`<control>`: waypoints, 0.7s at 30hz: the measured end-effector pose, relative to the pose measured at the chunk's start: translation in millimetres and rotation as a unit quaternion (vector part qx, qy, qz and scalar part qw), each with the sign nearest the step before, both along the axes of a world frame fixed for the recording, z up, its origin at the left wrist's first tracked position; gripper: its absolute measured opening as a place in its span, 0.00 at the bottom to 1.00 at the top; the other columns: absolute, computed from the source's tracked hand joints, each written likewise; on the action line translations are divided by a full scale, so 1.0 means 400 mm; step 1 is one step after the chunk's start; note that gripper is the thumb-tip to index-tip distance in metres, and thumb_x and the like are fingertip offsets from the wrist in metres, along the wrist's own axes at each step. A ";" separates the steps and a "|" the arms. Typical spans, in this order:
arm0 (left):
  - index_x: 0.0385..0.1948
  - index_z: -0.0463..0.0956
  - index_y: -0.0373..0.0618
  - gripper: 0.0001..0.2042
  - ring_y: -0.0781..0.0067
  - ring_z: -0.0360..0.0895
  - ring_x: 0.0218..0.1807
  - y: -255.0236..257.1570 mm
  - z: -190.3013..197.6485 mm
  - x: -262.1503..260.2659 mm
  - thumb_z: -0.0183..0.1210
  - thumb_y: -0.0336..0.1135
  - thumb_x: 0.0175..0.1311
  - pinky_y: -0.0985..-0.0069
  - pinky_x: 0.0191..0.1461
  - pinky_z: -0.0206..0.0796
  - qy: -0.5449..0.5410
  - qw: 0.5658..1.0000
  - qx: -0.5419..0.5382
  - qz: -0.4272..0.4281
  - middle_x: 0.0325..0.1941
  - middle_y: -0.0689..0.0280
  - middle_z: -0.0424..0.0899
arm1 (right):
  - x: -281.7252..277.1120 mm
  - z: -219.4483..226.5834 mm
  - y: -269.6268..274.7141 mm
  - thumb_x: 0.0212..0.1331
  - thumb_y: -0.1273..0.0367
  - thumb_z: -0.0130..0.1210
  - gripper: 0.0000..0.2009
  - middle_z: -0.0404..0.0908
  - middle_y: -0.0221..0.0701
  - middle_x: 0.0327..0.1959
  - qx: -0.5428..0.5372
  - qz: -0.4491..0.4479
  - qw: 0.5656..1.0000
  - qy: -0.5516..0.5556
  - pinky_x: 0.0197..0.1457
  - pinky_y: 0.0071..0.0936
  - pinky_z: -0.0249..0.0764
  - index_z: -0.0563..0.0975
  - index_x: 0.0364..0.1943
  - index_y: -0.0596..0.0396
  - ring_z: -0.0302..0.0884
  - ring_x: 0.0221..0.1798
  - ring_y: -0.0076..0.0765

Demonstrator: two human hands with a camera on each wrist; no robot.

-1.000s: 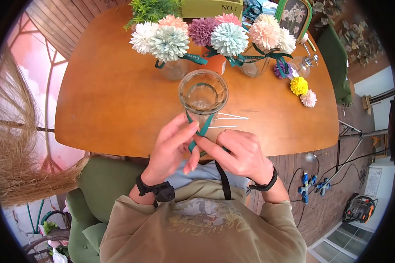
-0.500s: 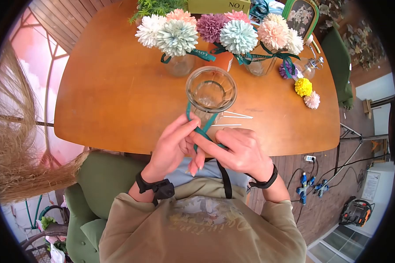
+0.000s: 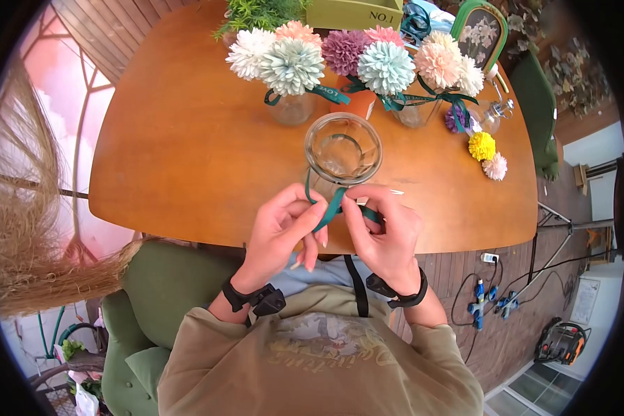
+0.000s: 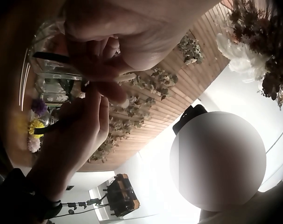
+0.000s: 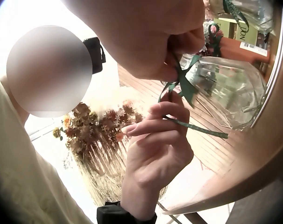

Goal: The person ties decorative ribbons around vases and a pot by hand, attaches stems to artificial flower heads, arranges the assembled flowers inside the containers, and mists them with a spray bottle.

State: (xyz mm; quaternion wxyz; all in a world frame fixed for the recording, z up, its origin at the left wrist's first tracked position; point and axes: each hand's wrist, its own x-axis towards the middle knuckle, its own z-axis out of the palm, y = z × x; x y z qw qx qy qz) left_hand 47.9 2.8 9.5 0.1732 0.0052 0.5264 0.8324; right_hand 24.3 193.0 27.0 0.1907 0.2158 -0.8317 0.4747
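A clear glass vase (image 3: 342, 173) stands upright near the table's front edge, with a dark green ribbon (image 3: 331, 210) at its near side. My left hand (image 3: 284, 225) pinches the ribbon between thumb and index finger, the other fingers loosely bent below. Close beside it, my right hand (image 3: 390, 232) pinches another part of the ribbon with thumb and forefinger. In the right wrist view the ribbon (image 5: 184, 81) forms a crossing with loops between both hands, and one loose end hangs past the left fingers.
Behind the vase stand glass jars with ribbons and pompom-like flowers (image 3: 291, 66). Loose yellow (image 3: 482, 146), purple and pale pink flowers lie at the right. Thin white sticks (image 4: 24, 81) lie beside the vase. A green box (image 3: 353, 14) marked NO.1 stands at the back.
My right hand has turned from pressing its index finger over the ribbon crossing to pinching the ribbon with thumb and forefinger. The vase and table have shifted slightly right in view.
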 end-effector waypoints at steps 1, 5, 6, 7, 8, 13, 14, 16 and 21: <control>0.48 0.72 0.41 0.08 0.75 0.78 0.15 0.000 -0.003 0.001 0.54 0.35 0.80 0.82 0.16 0.58 0.007 1.000 0.007 0.012 0.27 0.61 0.83 | -0.003 -0.003 0.001 0.61 0.79 0.66 0.06 0.77 0.26 0.18 0.000 0.001 1.000 0.001 0.19 0.22 0.60 0.82 0.40 0.58 0.67 0.14 0.21; 0.51 0.74 0.40 0.09 0.76 0.77 0.14 0.000 -0.001 -0.002 0.54 0.36 0.80 0.81 0.16 0.59 0.016 1.000 0.013 0.018 0.27 0.61 0.83 | -0.009 -0.005 0.018 0.63 0.76 0.64 0.04 0.82 0.32 0.25 0.018 0.086 0.995 -0.048 0.22 0.23 0.66 0.83 0.40 0.60 0.74 0.18 0.27; 0.51 0.74 0.40 0.09 0.76 0.77 0.14 0.000 -0.001 -0.004 0.54 0.36 0.80 0.81 0.16 0.59 0.018 1.000 0.013 0.017 0.27 0.61 0.83 | -0.010 0.001 0.025 0.64 0.75 0.64 0.04 0.84 0.34 0.27 0.030 0.107 0.990 -0.081 0.23 0.23 0.68 0.83 0.41 0.60 0.77 0.20 0.29; 0.54 0.74 0.39 0.11 0.75 0.78 0.15 -0.001 -0.001 -0.006 0.53 0.36 0.80 0.81 0.16 0.60 0.013 1.000 0.023 0.012 0.28 0.61 0.83 | -0.011 0.007 0.032 0.64 0.75 0.64 0.04 0.84 0.34 0.27 0.032 0.107 0.991 -0.079 0.23 0.23 0.68 0.83 0.41 0.60 0.77 0.20 0.29; 0.56 0.74 0.38 0.12 0.75 0.78 0.15 -0.002 0.000 -0.010 0.53 0.36 0.81 0.81 0.16 0.62 0.009 0.999 0.032 0.007 0.28 0.61 0.83 | -0.013 0.014 0.039 0.65 0.74 0.64 0.05 0.84 0.33 0.28 0.003 0.141 0.981 -0.131 0.24 0.23 0.69 0.83 0.41 0.61 0.78 0.22 0.26; 0.64 0.72 0.38 0.17 0.73 0.83 0.21 -0.016 0.011 -0.009 0.52 0.35 0.81 0.81 0.20 0.69 -0.003 0.998 0.023 -0.063 0.31 0.61 0.84 | -0.017 0.025 0.059 0.66 0.74 0.64 0.06 0.85 0.31 0.30 -0.082 0.197 0.940 -0.267 0.26 0.21 0.69 0.82 0.43 0.61 0.77 0.28 0.16; 0.66 0.71 0.38 0.18 0.73 0.85 0.23 -0.019 0.017 -0.008 0.51 0.35 0.81 0.81 0.22 0.71 -0.003 0.997 0.000 -0.079 0.32 0.62 0.84 | -0.018 0.024 0.064 0.66 0.74 0.63 0.06 0.85 0.30 0.31 -0.085 0.215 0.937 -0.263 0.26 0.19 0.68 0.83 0.44 0.61 0.75 0.29 0.14; 0.64 0.72 0.37 0.17 0.72 0.86 0.25 -0.022 0.012 -0.009 0.53 0.34 0.80 0.81 0.24 0.73 0.030 0.995 -0.036 -0.094 0.32 0.62 0.84 | -0.019 0.021 0.066 0.67 0.74 0.63 0.07 0.85 0.29 0.32 -0.090 0.235 0.933 -0.258 0.27 0.18 0.68 0.83 0.46 0.61 0.74 0.30 0.13; 0.49 0.79 0.35 0.09 0.75 0.84 0.29 -0.035 0.006 -0.006 0.62 0.29 0.74 0.80 0.28 0.72 0.148 0.970 -0.148 -0.123 0.35 0.64 0.83 | -0.022 -0.001 0.074 0.68 0.76 0.62 0.09 0.86 0.25 0.36 -0.150 0.238 0.937 -0.206 0.24 0.14 0.57 0.84 0.50 0.59 0.65 0.27 0.08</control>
